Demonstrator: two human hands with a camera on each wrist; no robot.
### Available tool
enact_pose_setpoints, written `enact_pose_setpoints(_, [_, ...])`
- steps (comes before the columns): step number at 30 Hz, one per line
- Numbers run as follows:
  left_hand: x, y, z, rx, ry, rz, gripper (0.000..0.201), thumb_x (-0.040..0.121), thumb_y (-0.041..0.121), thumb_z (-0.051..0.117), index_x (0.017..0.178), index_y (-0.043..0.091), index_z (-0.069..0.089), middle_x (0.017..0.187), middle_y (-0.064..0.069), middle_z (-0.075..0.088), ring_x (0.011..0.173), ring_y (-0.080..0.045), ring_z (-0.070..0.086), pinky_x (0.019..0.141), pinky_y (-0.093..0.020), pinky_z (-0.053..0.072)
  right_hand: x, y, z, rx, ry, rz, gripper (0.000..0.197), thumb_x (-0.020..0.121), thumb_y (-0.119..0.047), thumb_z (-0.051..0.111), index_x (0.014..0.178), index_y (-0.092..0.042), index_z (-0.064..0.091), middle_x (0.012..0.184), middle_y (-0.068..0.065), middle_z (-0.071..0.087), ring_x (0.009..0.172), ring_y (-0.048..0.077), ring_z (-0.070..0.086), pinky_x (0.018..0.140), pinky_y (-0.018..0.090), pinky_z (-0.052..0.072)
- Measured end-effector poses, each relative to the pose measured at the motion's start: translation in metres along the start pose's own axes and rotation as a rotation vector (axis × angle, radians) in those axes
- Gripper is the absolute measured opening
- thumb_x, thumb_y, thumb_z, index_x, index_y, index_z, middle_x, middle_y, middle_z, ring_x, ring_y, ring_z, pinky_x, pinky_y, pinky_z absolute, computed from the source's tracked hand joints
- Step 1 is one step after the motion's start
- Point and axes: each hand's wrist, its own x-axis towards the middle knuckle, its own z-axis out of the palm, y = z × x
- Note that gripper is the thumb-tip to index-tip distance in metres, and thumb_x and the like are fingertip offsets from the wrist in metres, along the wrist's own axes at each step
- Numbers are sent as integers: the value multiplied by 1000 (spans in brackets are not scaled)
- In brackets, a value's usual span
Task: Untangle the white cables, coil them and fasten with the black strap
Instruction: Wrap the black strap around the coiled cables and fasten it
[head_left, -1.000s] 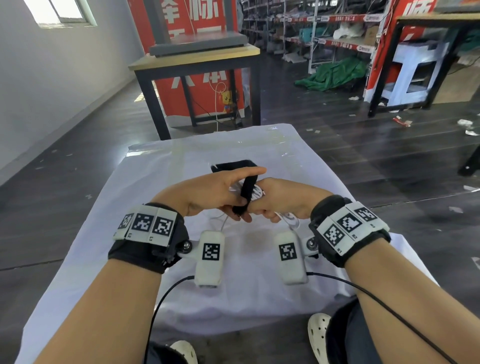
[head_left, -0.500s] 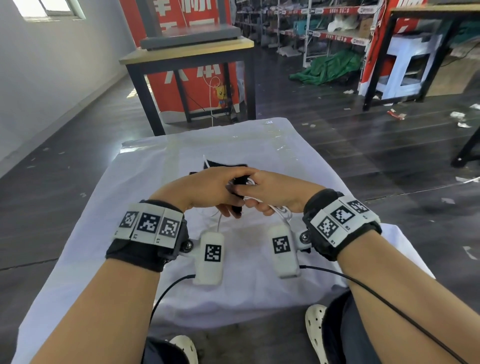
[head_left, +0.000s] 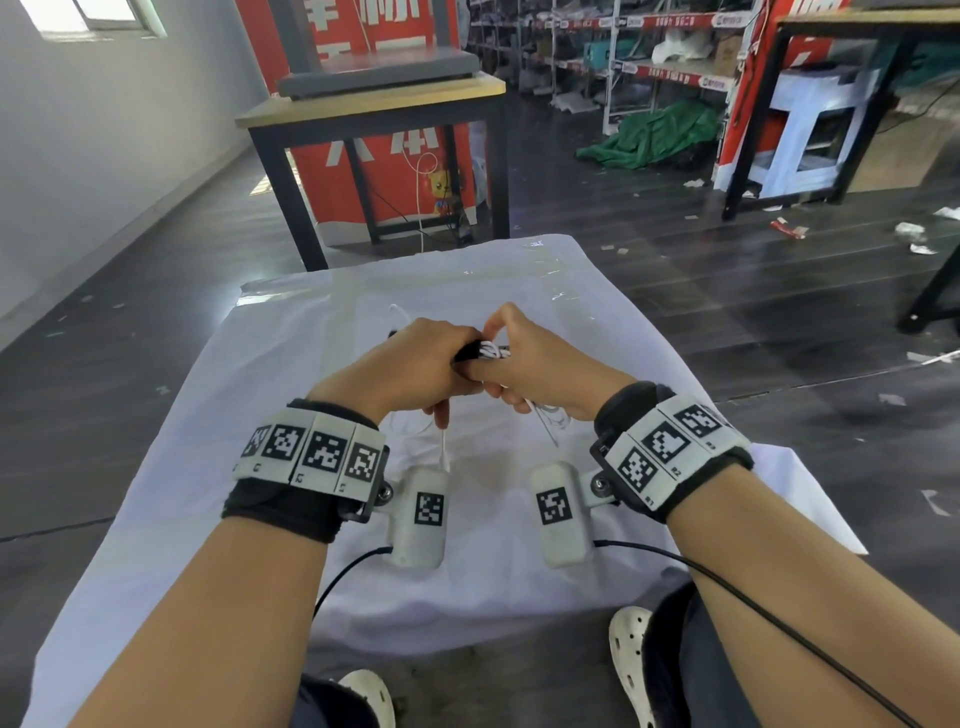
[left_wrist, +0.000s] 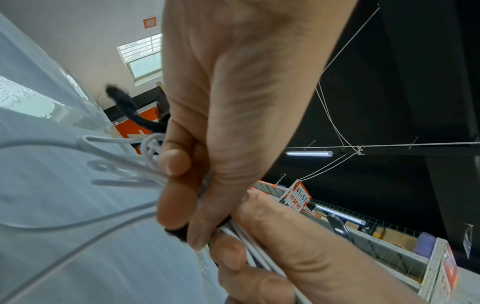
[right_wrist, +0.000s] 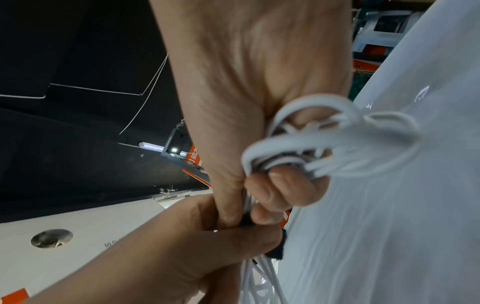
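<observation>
White cloth (head_left: 291, 519) underneath; your left hand (head_left: 410, 364) and right hand (head_left: 540, 364) are pressed together, both clamped on the white cables (right_wrist: 324, 144) (black strap (left_wrist: 124, 105) partly hidden).

White cables (head_left: 492, 351) bundled, black strap (head_left: 467, 353) around the middle.
Thin cable loops (right_wrist: 337, 144) stick out of both ends of the bundle, held above the table; a fuzzy strap tail (left_wrist: 122, 102) pokes free, loose strand (head_left: 444, 441) hangs down.
</observation>
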Motion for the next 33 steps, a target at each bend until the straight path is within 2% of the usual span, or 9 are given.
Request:
enact_pose_setpoints(2, [1, 0, -1, 4, -6, -18, 5, 91, 20, 61, 96, 17, 59, 51, 22, 62, 40, -4, 60, 44, -12, 42, 0, 0, 0, -29, 5, -36, 36, 90, -31, 63, 111, -14, 40, 65, 4, 58, 47, 11, 45, 46, 24, 39])
enact_pose_setpoints(3, [2, -1, -1, -1, 0, -22, 6, 91, 19, 62, 96, 16, 59, 51, 16, 62, 41, -4, 60, 43, -13, 42, 0, 0, 0, -44, 17, -48, 34, 90, -31, 63, 111, -15, 41, 65, 3, 59, 47, 11, 46, 46, 23, 40])
enact_pose_setpoints(6, [3, -2, 0, -2, 16, -18, 14, 90, 20, 63, 104, 15, 60, 61, 9, 64, 43, -7, 63, 45, -17, 43, 1, 1, 0, -77, 48, -70, 30, 90, -31, 63, 109, -14, 47, 65, 2, 60, 43, 6, 47, 44, 20, 40])
enact_pose_setpoints(10, [6, -6, 3, 64, 47, -18, 25, 89, 25, 63, 112, 21, 55, 79, 6, 69, 43, -5, 63, 54, -24, 46, 3, 1, 1, -114, 65, -90, 21, 89, -29, 63, 101, -16, 52, 65, 3, 60, 38, 1, 46, 42, 17, 38])
enact_pose_setpoints(13, [8, -8, 4, 208, 110, -24, 22, 89, 31, 61, 108, 23, 54, 79, 6, 69, 40, 0, 59, 66, -33, 53, 3, 0, 2, -125, 84, -105, 22, 89, -29, 62, 100, -12, 53, 65, 2, 59, 37, 1, 46, 43, 19, 39])
enact_pose_setpoints(17, [6, -6, 3, 386, 170, -16, 15, 90, 24, 56, 103, 25, 48, 76, 7, 62, 40, -6, 59, 52, -26, 44, 4, -2, 1, -104, 92, -98, 19, 91, -28, 60, 97, -12, 52, 67, 4, 58, 46, 10, 48, 45, 22, 39])
enact_pose_setpoints(21, [7, -3, 7, 519, 289, -25, 21, 88, 15, 50, 105, 25, 45, 88, 10, 59, 61, -16, 57, 48, -28, 29, 6, -2, 1, -76, 102, -88, 21, 92, -27, 59, 99, -8, 53, 67, 3, 57, 50, 12, 48, 46, 23, 39])
enact_pose_setpoints(24, [9, -4, 10, 534, 345, -8, 24, 86, 15, 51, 107, 24, 46, 93, 7, 56, 84, -24, 61, 57, -30, 31, 5, -5, 0, -95, 115, -108, 16, 94, -24, 56, 91, -8, 55, 66, 1, 55, 48, 9, 48, 44, 16, 38])
enact_pose_setpoints(33, [4, -8, 6, 559, 430, 101, 27, 90, 13, 50, 114, 26, 49, 104, 6, 56, 80, -25, 62, 58, -34, 42, 5, -6, -6, 17, 77, -43, 30, 96, -29, 52, 96, 1, 59, 65, 3, 51, 46, 11, 41, 46, 21, 37])
